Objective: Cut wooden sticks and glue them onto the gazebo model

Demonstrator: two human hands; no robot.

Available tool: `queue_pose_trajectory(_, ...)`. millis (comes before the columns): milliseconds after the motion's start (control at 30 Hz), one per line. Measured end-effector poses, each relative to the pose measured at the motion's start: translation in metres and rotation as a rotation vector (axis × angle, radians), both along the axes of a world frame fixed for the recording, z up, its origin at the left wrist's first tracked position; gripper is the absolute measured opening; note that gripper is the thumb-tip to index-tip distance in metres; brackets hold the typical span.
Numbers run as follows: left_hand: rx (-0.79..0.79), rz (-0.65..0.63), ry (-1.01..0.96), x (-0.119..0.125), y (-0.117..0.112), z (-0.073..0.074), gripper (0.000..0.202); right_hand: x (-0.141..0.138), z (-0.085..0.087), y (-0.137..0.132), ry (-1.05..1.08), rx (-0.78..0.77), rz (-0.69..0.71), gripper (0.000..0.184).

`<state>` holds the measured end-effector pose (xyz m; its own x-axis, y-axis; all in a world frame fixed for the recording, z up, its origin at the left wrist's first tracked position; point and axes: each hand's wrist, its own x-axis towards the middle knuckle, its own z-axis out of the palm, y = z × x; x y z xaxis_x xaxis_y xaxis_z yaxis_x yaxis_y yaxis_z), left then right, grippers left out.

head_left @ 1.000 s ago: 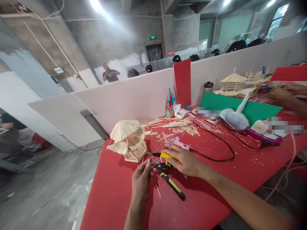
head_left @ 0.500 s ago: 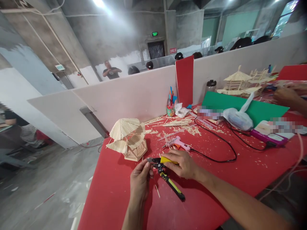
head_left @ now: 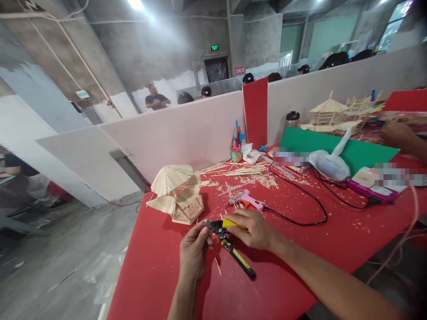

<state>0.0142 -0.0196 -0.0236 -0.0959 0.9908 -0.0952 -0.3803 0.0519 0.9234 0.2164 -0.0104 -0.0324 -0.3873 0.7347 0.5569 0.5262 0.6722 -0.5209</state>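
My right hand (head_left: 255, 229) is closed around the upper yellow handle of a pair of cutting pliers (head_left: 237, 258). Their other handle, black and yellow-green, swings down toward the table, so the handles stand wide apart. My left hand (head_left: 194, 251) is closed in a pinch right at the metal jaws; the fingers hide what is between them. Just below these fingertips shows a thin wooden stick (head_left: 218, 266), roughly in line with them; whether they grip it I cannot tell. Beyond my left hand stands a small pavilion model (head_left: 176, 191) of wooden sticks.
A pink glue gun (head_left: 248, 200) with a black cord lies beyond my right hand. Loose sticks (head_left: 248, 170) and chips litter the red table (head_left: 160, 271). A pen cup (head_left: 236, 154) stands by the white partition (head_left: 180, 133). At right, another person's hand (head_left: 396, 133) is near another stick model (head_left: 328, 111).
My hands and the pliers hold nearly the same pose. The view has shifted very slightly. Behind the partition, a standing person has lowered their arms.
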Motion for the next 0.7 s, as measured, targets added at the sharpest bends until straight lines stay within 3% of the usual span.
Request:
queue_pose_trajectory(300,-0.011,0.031,0.017,0.0014,-0.0015,0.0016,0.04,-0.0024,-0.0054,0.0007,-0.005,0.157,-0.061,0.036)
queue_pose_trajectory(700,0.001,0.021,0.133,0.0005,-0.0015,0.0002,0.037,-0.0042,-0.0065,0.0001,0.06,0.06,-0.008,0.034)
